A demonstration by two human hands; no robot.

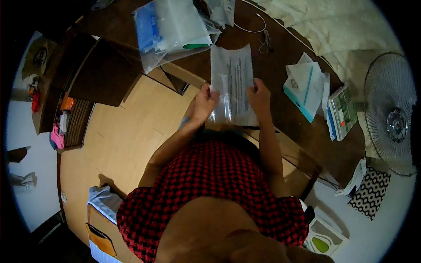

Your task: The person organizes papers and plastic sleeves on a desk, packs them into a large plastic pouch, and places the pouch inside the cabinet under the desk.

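two sleeve edges pinched by left hand, right hand; desk gap separates sleeve, packets

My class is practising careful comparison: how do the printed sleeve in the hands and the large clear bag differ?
The printed sleeve looks flat and nearly empty; the large clear bag holds blue and white contents.
The sleeve is held up between left hand and right hand; the bag lies on the table, untouched.
The sleeve is narrower than the bag.
Both look like see-through plastic.
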